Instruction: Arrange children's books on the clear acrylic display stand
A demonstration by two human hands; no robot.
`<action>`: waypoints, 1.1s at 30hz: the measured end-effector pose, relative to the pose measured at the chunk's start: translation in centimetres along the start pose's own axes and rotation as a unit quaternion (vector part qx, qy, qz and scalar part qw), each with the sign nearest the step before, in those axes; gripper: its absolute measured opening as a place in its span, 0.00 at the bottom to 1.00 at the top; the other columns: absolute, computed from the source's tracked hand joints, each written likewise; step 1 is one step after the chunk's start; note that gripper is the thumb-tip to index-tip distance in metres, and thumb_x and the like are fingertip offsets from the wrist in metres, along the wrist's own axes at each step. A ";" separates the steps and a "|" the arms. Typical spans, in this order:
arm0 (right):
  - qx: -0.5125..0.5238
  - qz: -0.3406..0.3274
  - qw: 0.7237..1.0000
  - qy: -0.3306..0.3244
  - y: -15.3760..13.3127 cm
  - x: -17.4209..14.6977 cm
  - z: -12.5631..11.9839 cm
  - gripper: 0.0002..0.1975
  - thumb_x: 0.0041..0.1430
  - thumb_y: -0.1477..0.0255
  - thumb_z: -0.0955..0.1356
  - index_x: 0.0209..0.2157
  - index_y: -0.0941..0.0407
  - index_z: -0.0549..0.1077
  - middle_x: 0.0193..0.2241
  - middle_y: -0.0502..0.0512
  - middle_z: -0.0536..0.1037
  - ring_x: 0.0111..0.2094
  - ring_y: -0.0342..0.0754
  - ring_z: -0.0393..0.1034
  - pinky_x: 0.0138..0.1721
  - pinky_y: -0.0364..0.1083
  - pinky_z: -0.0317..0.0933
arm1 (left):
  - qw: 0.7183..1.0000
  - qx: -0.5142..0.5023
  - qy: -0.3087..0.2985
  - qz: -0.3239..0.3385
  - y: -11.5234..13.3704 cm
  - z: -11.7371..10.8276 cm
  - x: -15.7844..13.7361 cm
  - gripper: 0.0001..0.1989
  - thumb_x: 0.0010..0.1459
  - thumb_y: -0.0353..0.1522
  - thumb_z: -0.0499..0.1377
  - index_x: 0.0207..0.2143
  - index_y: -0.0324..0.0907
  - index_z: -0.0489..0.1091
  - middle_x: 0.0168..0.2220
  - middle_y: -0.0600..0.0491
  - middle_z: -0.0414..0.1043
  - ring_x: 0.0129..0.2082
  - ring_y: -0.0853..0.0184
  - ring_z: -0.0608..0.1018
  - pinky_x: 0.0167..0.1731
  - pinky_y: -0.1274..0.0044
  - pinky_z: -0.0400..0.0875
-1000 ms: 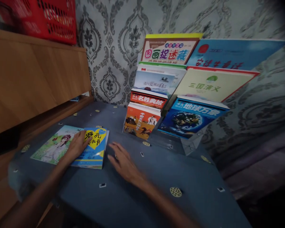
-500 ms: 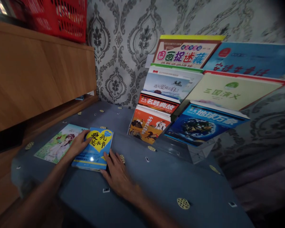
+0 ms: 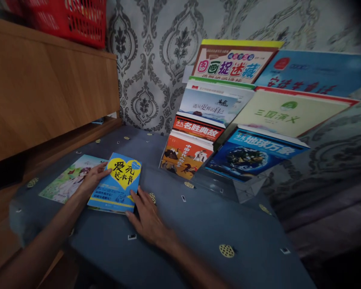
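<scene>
A blue book (image 3: 114, 194) with a yellow heart on its cover lies at the left of the cloth-covered table, slightly tilted. A strip of another cover, greenish, peeks out under its lower edge. My left hand (image 3: 92, 179) grips its left edge, fingertips resting over the cover. At the opposite edge, my right hand (image 3: 147, 218) holds the lower right corner between thumb and fingers. Partly hidden by my left hand and the blue book, a thin green book (image 3: 61, 184) with a drawn figure lies flat.
A clear stand (image 3: 249, 190) at the right carries several upright books, among them a blue Earth book (image 3: 246, 156) and an orange one (image 3: 186, 156). A wooden cabinet (image 3: 54, 84) borders the left, with a red basket (image 3: 86, 24) on top. Patterned wallpaper (image 3: 144, 102) is behind.
The blue book's left side has risen a little, and its cover glare is gone. Both hands stay at its edges. The whole view has shifted slightly.
</scene>
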State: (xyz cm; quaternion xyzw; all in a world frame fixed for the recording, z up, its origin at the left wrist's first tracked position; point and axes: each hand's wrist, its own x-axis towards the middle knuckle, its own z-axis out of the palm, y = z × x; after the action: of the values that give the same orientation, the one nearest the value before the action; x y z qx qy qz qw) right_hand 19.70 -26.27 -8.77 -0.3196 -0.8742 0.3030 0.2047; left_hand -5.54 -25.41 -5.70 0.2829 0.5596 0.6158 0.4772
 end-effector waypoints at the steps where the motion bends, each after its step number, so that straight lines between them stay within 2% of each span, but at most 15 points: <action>1: 0.010 0.003 1.000 -0.002 0.0 0.0 -0.1 0.33 0.68 0.58 0.64 0.69 0.55 0.57 0.71 0.64 0.53 0.70 0.63 0.49 0.68 0.64 0.49 | 0.999 0.002 -0.030 -0.021 0.1 0.1 -0.2 0.35 0.42 0.31 0.72 0.54 0.40 0.69 0.45 0.42 0.81 0.40 0.52 0.85 0.34 0.68 0.82; 4: 0.059 0.017 0.998 0.012 0.2 0.0 -0.2 0.32 0.69 0.58 0.62 0.69 0.57 0.56 0.71 0.66 0.52 0.71 0.59 0.46 0.69 0.60 0.47 | 0.994 0.003 -0.092 -0.050 0.3 0.6 -0.7 0.37 0.42 0.31 0.73 0.56 0.40 0.67 0.44 0.43 0.82 0.38 0.52 0.85 0.34 0.68 0.82; 6: 0.099 0.028 0.993 0.051 0.6 0.1 0.1 0.32 0.70 0.59 0.61 0.70 0.57 0.53 0.71 0.66 0.52 0.72 0.57 0.45 0.69 0.59 0.47 | 0.992 -0.010 -0.113 -0.056 0.3 1.1 -1.1 0.38 0.44 0.33 0.73 0.57 0.41 0.66 0.44 0.43 0.82 0.39 0.52 0.85 0.36 0.67 0.82; 8: 0.141 0.038 0.983 0.110 1.2 0.2 0.4 0.32 0.69 0.62 0.62 0.70 0.57 0.52 0.70 0.66 0.54 0.71 0.57 0.48 0.68 0.59 0.50 | 0.989 -0.023 -0.128 -0.066 0.1 1.8 -1.5 0.37 0.46 0.35 0.73 0.58 0.41 0.66 0.45 0.42 0.82 0.39 0.52 0.85 0.37 0.67 0.81; 9: 0.164 0.046 0.976 0.138 1.6 0.2 0.6 0.32 0.68 0.63 0.62 0.69 0.56 0.53 0.69 0.66 0.57 0.69 0.57 0.53 0.66 0.59 0.54 | 0.988 -0.028 -0.135 -0.071 -0.1 2.1 -1.8 0.37 0.46 0.36 0.72 0.58 0.42 0.66 0.45 0.41 0.81 0.39 0.52 0.85 0.37 0.66 0.81; 11: 0.214 0.075 0.956 0.184 2.2 0.4 0.7 0.31 0.66 0.65 0.63 0.68 0.55 0.55 0.66 0.66 0.63 0.61 0.57 0.67 0.58 0.57 0.66 | 0.985 -0.027 -0.153 -0.077 -0.5 2.8 -2.2 0.37 0.47 0.38 0.72 0.58 0.42 0.66 0.46 0.41 0.81 0.40 0.51 0.84 0.37 0.66 0.81; 13: 0.264 0.112 0.933 0.217 2.6 0.6 0.3 0.30 0.63 0.65 0.65 0.65 0.54 0.58 0.61 0.65 0.69 0.48 0.54 0.76 0.47 0.54 0.73 | 0.982 -0.006 -0.178 -0.067 -1.1 3.3 -2.5 0.34 0.49 0.40 0.70 0.57 0.42 0.68 0.46 0.41 0.80 0.41 0.52 0.84 0.38 0.67 0.80; 15: 0.310 0.141 0.909 0.241 3.0 0.8 -0.3 0.28 0.60 0.63 0.66 0.61 0.55 0.63 0.56 0.64 0.74 0.38 0.51 0.77 0.38 0.51 0.74 | 0.979 0.051 -0.193 -0.033 -1.4 3.3 -2.1 0.29 0.53 0.44 0.67 0.54 0.42 0.72 0.45 0.43 0.80 0.41 0.55 0.83 0.39 0.68 0.78; 17: 0.346 0.158 0.885 0.269 3.3 0.8 -1.1 0.25 0.57 0.63 0.68 0.55 0.55 0.67 0.52 0.63 0.77 0.33 0.49 0.76 0.34 0.49 0.74 | 0.972 0.152 -0.178 0.037 -1.5 2.8 -1.2 0.26 0.55 0.47 0.62 0.50 0.41 0.75 0.43 0.44 0.80 0.41 0.56 0.82 0.40 0.67 0.77; 19: 0.363 0.171 0.865 0.302 3.8 0.8 -1.7 0.22 0.54 0.63 0.70 0.49 0.56 0.70 0.48 0.61 0.78 0.31 0.49 0.75 0.33 0.49 0.73 | 0.943 0.278 -0.122 0.139 -1.3 1.9 0.2 0.24 0.57 0.48 0.58 0.45 0.40 0.77 0.43 0.45 0.79 0.42 0.56 0.80 0.44 0.65 0.75; 21: 0.360 0.179 0.855 0.327 4.5 0.6 -2.0 0.20 0.51 0.64 0.71 0.45 0.55 0.71 0.45 0.59 0.79 0.30 0.48 0.74 0.32 0.49 0.72 | 0.888 0.397 -0.044 0.226 -0.8 0.7 1.6 0.23 0.58 0.45 0.54 0.44 0.38 0.77 0.45 0.43 0.78 0.46 0.54 0.78 0.50 0.63 0.72; 23: 0.342 0.180 0.859 0.335 5.1 0.4 -2.0 0.17 0.51 0.64 0.71 0.43 0.55 0.73 0.42 0.58 0.79 0.28 0.47 0.73 0.31 0.48 0.71 | 0.839 0.486 0.009 0.243 -0.1 -0.3 2.7 0.22 0.57 0.41 0.52 0.46 0.37 0.75 0.46 0.41 0.76 0.50 0.52 0.76 0.55 0.61 0.67; 25: 0.310 0.177 0.870 0.339 5.7 0.2 -1.9 0.15 0.52 0.63 0.71 0.42 0.54 0.75 0.40 0.56 0.79 0.28 0.47 0.71 0.29 0.47 0.69 | 0.820 0.532 0.021 0.212 0.5 -0.8 3.3 0.21 0.56 0.38 0.53 0.47 0.36 0.74 0.46 0.41 0.76 0.51 0.51 0.75 0.57 0.60 0.65; 30: 0.208 0.162 0.902 0.343 5.8 0.0 -1.6 0.12 0.54 0.65 0.68 0.39 0.54 0.77 0.38 0.55 0.75 0.29 0.46 0.67 0.31 0.46 0.66 | 0.860 0.495 0.034 0.122 1.5 -0.8 4.3 0.18 0.52 0.35 0.58 0.44 0.39 0.73 0.40 0.45 0.77 0.49 0.50 0.77 0.55 0.62 0.67; 33: 0.161 0.157 0.913 0.339 5.2 0.0 -1.6 0.12 0.56 0.66 0.67 0.39 0.55 0.77 0.37 0.54 0.73 0.30 0.47 0.67 0.33 0.47 0.65 | 0.887 0.452 0.047 0.081 1.9 -0.8 5.0 0.19 0.51 0.34 0.59 0.47 0.39 0.71 0.35 0.47 0.77 0.42 0.54 0.80 0.46 0.65 0.74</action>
State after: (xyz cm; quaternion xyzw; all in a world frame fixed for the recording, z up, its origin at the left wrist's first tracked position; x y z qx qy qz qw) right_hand 22.91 -22.44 -11.03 -0.4990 -0.6301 0.3416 0.4871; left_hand -8.67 -21.06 -4.97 0.4831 0.7741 0.3454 0.2193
